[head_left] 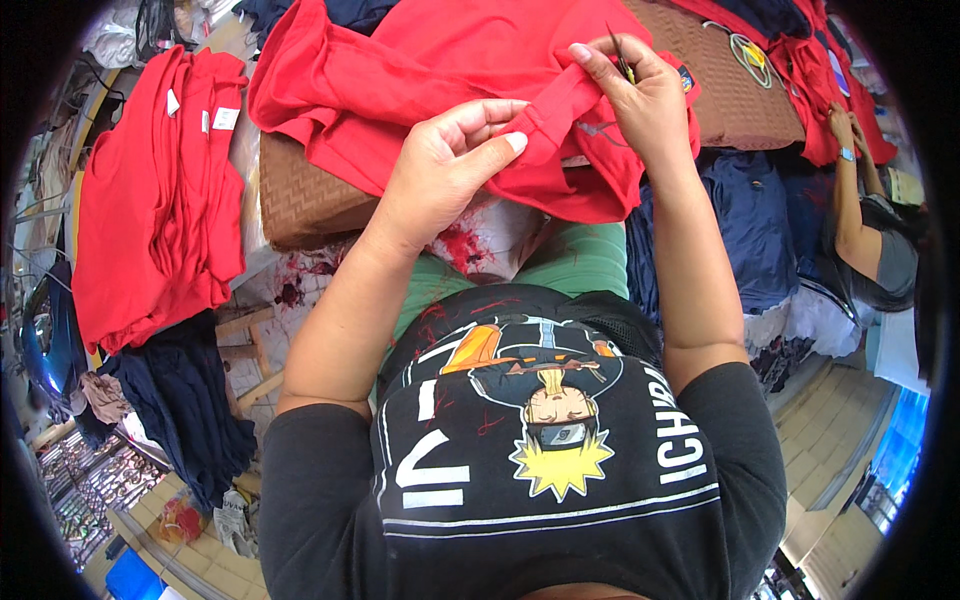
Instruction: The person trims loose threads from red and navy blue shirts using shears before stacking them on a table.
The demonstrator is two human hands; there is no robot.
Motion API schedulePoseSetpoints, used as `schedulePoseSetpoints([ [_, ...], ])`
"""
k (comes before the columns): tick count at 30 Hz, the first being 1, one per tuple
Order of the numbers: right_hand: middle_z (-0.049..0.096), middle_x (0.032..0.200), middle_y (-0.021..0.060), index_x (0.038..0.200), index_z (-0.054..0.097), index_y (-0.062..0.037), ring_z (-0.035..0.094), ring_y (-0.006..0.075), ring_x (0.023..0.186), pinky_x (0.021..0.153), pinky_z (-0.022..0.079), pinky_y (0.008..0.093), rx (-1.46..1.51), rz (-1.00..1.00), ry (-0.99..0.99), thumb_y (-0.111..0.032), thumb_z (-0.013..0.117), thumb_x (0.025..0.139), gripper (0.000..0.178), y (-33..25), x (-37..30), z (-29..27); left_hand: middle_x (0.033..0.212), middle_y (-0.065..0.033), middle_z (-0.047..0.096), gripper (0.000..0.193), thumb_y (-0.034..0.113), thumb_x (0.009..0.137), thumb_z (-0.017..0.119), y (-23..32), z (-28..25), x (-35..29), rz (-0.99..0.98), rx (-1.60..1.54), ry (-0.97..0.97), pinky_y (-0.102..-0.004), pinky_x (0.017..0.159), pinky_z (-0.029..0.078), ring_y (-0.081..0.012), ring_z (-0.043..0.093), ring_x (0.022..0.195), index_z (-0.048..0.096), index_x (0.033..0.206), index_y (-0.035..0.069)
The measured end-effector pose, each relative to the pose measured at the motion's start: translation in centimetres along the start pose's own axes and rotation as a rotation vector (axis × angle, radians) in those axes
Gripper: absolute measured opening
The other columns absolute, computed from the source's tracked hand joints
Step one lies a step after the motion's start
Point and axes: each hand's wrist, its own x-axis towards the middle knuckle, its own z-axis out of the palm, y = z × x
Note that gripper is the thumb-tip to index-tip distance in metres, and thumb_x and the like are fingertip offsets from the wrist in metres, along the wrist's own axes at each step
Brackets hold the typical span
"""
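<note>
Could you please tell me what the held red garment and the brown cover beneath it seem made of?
Red garment: matte fabric, probably knit, given its soft folds. Brown cover: dull textile or perhaps embossed vinyl, judging by its zigzag pattern.

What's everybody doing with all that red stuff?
One person is holding red cloth over a brown surface. The left hand pinches it, and so does the right hand, which also holds what look like small snips. A red pile is on the left. Another person handles red cloth at the right.
</note>
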Motion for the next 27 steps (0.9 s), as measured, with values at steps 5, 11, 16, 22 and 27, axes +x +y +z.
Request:
schedulePoseSetpoints([
  [5, 0.065, 0.086, 0.0073, 0.089, 0.069, -0.0041, 0.063, 0.0187, 0.077, 0.072, 0.05, 0.0291, -0.229, -0.447, 0.112, -0.004, 0.075, 0.075, 0.015, -3.6, -1.9, -0.4, 0.105, -0.0077, 0.067, 0.029, 0.005, 0.091, 0.061, -0.6, 0.1, 0.2, 0.001, 0.028, 0.109, -0.0222, 0.084, 0.048, -0.0087, 0.061, 0.094, 0.059, 0.118, -0.004],
  [11, 0.062, 0.085, 0.0055, 0.089, 0.068, -0.008, 0.063, 0.0209, 0.07, 0.059, 0.052, 0.0304, -0.274, -0.508, -0.053, 0.0, 0.075, 0.065, 0.027, -5.1, -5.0, 1.3, 0.101, -0.0082, 0.068, 0.026, 0.004, 0.091, 0.061, -0.7, 1.7, -0.3, 0.111, 0.084, 0.208, -0.0212, 0.08, 0.05, -0.0071, 0.062, 0.089, 0.061, 0.115, -0.005],
  [16, 0.06, 0.086, 0.0081, 0.09, 0.061, -0.0035, 0.064, 0.0231, 0.073, 0.062, 0.052, 0.0314, -0.314, -0.479, -0.058, 0.004, 0.072, 0.067, 0.026, -5.2, -5.2, 1.2, 0.1, -0.0085, 0.069, 0.025, 0.004, 0.091, 0.061, -0.2, 2.9, -1.0, 0.145, 0.171, 0.24, -0.02, 0.077, 0.05, -0.0053, 0.061, 0.087, 0.063, 0.113, -0.006],
  [22, 0.057, 0.081, 0.005, 0.091, 0.06, -0.0004, 0.056, 0.0118, 0.071, 0.064, 0.046, 0.0252, 0.162, -0.202, -0.067, -0.006, 0.067, 0.085, 0.011, -6.5, -5.0, -0.5, 0.097, -0.0086, 0.069, 0.026, 0.007, 0.09, 0.063, 0.6, 2.2, -0.8, 0.13, 0.058, 0.266, -0.0209, 0.077, 0.051, -0.0066, 0.062, 0.085, 0.063, 0.113, -0.005],
  [27, 0.059, 0.082, 0.0042, 0.099, 0.061, -0.0021, 0.055, 0.0093, 0.07, 0.063, 0.046, 0.0248, -0.057, -0.142, -0.183, -0.012, 0.073, 0.081, 0.023, -6.6, -5.4, -2.2, 0.098, -0.0094, 0.069, 0.027, 0.007, 0.089, 0.064, 0.7, 1.8, -0.8, 0.09, -0.005, 0.267, -0.0217, 0.079, 0.051, -0.0088, 0.063, 0.087, 0.063, 0.113, -0.006],
])
